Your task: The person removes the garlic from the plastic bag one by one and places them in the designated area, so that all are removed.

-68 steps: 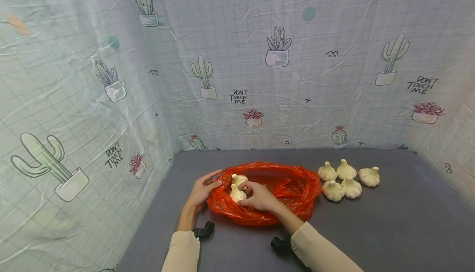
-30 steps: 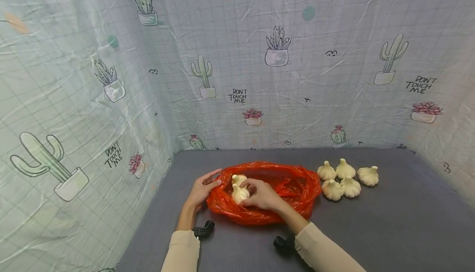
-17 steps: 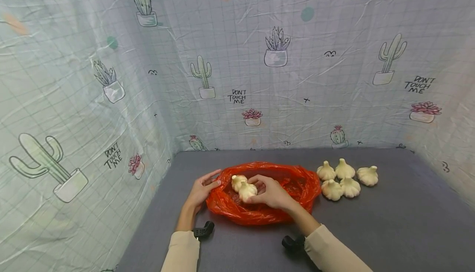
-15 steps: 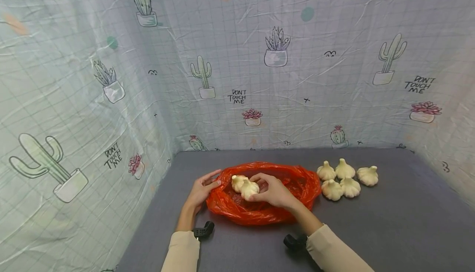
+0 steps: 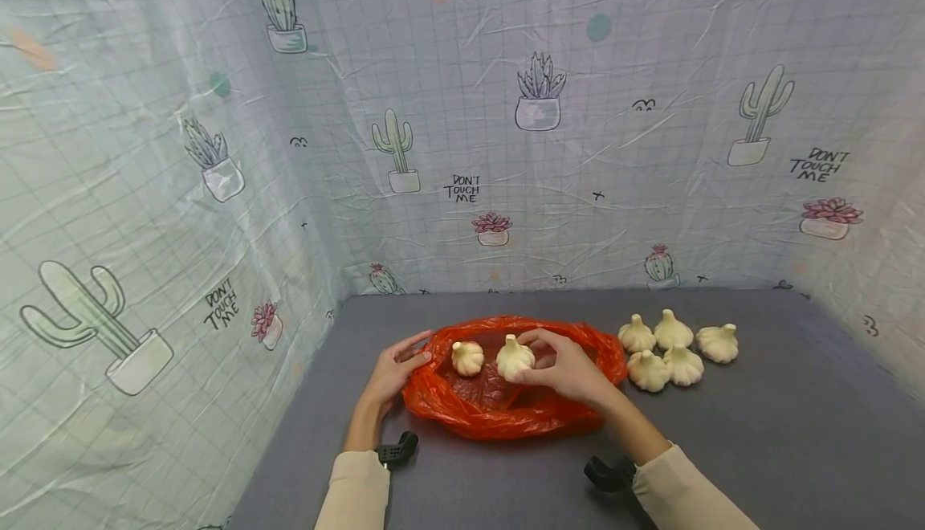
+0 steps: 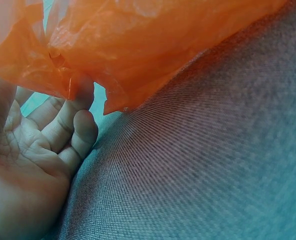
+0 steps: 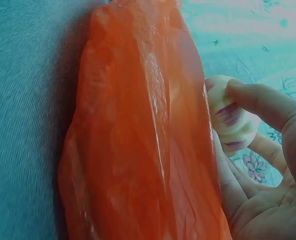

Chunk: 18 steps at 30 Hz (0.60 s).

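Observation:
A red plastic bag (image 5: pixel 499 426) lies on the grey table with its mouth spread open upward. At its left end my left hand (image 5: pixel 389 371) holds the rim, the thumb over the edge and the other fingers outside; the left wrist view has these fingers (image 6: pixel 63 122) bent against the orange-looking plastic. Over the bag's mouth, my right hand (image 5: pixel 567 365) pinches a garlic bulb (image 5: pixel 515 360) between thumb and fingertips, stem up. That bulb shows purple streaks in the right wrist view, partly hidden behind the bag wall. Another garlic bulb (image 5: pixel 467 359) sits inside the bag, on the left.
Several garlic bulbs (image 5: pixel 648 371) stand grouped to the right of the bag, with one bulb (image 5: pixel 719 344) slightly apart at their right. A cactus-print sheet (image 5: pixel 462 112) hangs behind and at the left of the grey table (image 5: pixel 759 434).
My right hand has lifted one garlic bulb from beside the other in the bag and carried it to the right. The left hand stays on the rim.

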Motion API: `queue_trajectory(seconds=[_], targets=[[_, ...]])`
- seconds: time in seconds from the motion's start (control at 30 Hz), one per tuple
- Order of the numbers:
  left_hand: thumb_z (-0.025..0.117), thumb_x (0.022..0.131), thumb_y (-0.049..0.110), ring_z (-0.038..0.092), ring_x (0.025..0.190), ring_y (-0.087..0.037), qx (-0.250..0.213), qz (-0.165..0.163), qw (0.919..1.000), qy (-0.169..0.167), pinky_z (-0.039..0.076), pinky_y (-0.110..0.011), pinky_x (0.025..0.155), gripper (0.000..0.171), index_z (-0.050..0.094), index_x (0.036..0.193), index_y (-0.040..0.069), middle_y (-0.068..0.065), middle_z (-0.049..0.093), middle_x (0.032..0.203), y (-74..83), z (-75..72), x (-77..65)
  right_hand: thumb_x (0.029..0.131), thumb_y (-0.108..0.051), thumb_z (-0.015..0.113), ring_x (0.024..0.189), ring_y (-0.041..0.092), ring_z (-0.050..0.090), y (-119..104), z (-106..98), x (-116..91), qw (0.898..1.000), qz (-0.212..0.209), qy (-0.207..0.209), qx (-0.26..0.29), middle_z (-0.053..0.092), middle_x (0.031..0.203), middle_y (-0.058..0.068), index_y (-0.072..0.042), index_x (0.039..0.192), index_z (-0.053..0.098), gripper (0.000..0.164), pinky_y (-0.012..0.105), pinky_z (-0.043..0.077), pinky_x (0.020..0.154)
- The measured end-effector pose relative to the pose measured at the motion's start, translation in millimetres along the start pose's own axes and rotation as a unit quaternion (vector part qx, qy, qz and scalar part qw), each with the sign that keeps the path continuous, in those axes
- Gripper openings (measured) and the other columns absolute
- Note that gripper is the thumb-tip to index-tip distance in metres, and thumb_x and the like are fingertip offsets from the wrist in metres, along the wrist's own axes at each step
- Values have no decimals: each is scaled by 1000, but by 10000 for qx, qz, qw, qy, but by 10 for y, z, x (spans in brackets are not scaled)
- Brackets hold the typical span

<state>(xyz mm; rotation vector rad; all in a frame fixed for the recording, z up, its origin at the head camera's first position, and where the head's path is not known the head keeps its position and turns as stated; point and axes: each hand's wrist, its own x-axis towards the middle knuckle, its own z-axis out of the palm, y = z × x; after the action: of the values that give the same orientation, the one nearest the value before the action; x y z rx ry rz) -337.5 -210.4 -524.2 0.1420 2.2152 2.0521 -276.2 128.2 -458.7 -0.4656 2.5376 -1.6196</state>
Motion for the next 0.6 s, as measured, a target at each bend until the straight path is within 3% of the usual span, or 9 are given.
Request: queue_trajectory(seconds=[0.6], targets=[[75, 94, 19, 71, 98, -16, 129, 6, 9999, 52, 59, -31, 80, 48, 64, 140, 21, -14, 72, 120, 9, -1, -18, 84, -27, 86, 92, 21, 70, 47, -332, -307, 9999, 3, 78, -64, 61, 130, 19, -13, 134, 61, 57, 32, 56, 70]])
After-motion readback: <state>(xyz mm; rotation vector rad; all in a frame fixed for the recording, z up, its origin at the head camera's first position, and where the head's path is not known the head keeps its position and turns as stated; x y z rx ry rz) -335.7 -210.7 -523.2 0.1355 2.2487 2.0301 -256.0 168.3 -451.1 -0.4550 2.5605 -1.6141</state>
